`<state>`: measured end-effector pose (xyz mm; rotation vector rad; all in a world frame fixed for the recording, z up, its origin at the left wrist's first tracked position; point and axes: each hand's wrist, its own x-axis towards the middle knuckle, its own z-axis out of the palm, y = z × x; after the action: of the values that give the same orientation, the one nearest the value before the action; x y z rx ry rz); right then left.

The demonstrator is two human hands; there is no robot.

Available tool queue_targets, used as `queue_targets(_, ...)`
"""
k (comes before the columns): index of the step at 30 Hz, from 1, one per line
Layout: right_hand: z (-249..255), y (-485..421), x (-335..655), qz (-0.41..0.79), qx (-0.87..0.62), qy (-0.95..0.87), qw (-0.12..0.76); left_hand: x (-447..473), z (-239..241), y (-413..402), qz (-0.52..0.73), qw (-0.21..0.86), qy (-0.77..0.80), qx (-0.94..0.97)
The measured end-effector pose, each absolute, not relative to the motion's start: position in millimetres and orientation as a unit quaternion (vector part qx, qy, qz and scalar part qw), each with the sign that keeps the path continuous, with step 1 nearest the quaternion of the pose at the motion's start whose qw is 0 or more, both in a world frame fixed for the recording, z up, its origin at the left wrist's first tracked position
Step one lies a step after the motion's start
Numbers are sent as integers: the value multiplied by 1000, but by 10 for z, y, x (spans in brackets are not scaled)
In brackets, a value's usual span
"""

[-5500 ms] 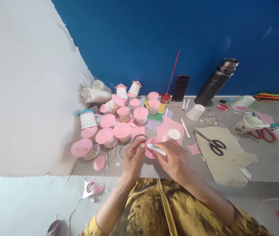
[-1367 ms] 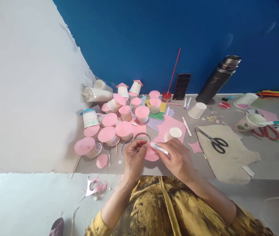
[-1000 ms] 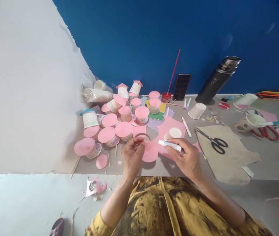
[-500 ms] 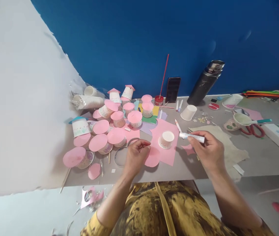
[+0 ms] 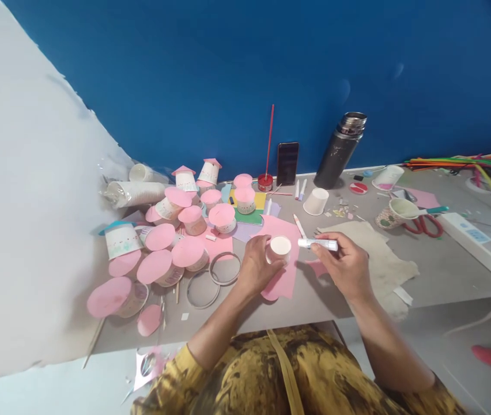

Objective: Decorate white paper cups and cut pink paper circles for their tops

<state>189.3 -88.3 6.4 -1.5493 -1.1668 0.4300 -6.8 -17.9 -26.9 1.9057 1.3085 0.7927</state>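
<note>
From the head camera, the left hand [image 5: 256, 268] is curled round the near left side of a small white paper cup [image 5: 280, 249], thumb and fingers closed on its wall. The cup stands on a pink paper sheet [image 5: 287, 281] near the front middle of the grey table [image 5: 444, 276]. Whether its top is the mouth or the base, I cannot tell.

The right hand [image 5: 346, 268] is just right of the cup. Its fingers pinch a white glue tube [image 5: 318, 244], held roughly level, with the tip pointing left and very near the cup's rim. The two hands are close but apart.

Left of the left hand lie two thin metal rings [image 5: 225, 268], side by side on the table. Farther left is a heap of pink-topped paper cups [image 5: 161, 268], some standing and some tipped over.

Under and right of the right hand is a beige cloth [image 5: 384, 262]. At the far edge, against the blue wall [image 5: 228, 69], stand a dark thermos flask [image 5: 339, 150] and a phone [image 5: 287, 163]. A plain paper cup [image 5: 316, 202] sits in front of them. To the far right lie red-handled scissors [image 5: 422, 225].
</note>
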Motion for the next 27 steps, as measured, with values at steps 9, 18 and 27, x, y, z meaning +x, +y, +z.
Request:
queue_targets(9, 235, -897, 1807, 73, -573, -644, 501, -76, -148, -266, 308, 309, 483, 759)
queue_targets(18, 424, -775, 1583, 25, -451, -776, 440, -284, -75, -363, 272, 173, 425, 845)
queue_targets(27, 478, -669, 1545, 79, -545, -721, 421, -425, 0, -432, 295, 146, 391, 860)
